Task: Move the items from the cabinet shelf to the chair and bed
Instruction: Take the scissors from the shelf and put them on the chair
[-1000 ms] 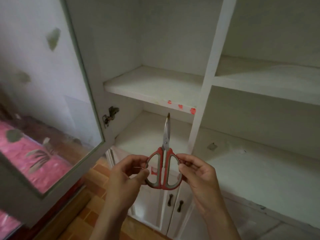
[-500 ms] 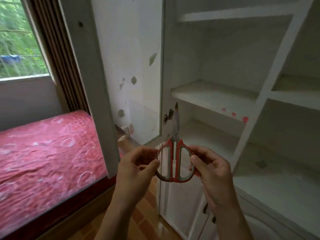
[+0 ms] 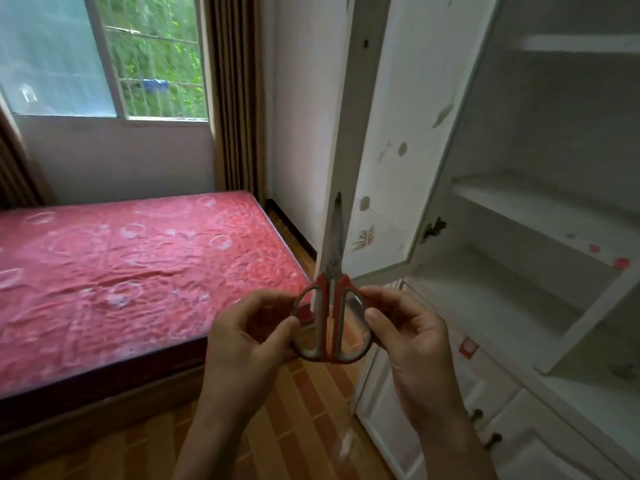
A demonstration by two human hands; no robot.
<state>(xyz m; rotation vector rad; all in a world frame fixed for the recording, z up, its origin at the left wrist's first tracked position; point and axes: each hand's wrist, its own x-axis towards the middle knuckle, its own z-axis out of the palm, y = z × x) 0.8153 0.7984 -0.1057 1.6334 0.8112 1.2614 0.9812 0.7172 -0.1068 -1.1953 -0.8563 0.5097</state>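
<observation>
From the head camera, both hands are holding a pair of scissors (image 3: pixel 331 289) upright in front of the body. The left hand (image 3: pixel 242 344) is pinching the left handle loop between thumb and curled fingers. The right hand (image 3: pixel 415 341) is pinching the right loop the same way, thumb lying across its front. The handles are sitting between the two grips, closed together, and the closed blades are pointing straight up above the hands.

Directly behind the blades, the open cabinet door (image 3: pixel 391 168) is standing edge-on, its narrow edge lining up with the scissors. To the right of the right hand, the cabinet shelf (image 3: pixel 519 206) and the one under it are lying bare, their front edges running away to the right. Below that hand, small dark knobs (image 3: pixel 476 414) are sticking out of the lower doors.

To the left of the left hand, the bed (image 3: pixel 121 271) is spreading out under a red patterned cover, its near corner coming close to the left knuckles. Beneath both wrists, wooden floor (image 3: pixel 294 427) is showing between bed and cabinet.

A red sticker (image 3: pixel 467 346) is showing on a lower door just beside the right hand; any writing on it is too blurred to read.
</observation>
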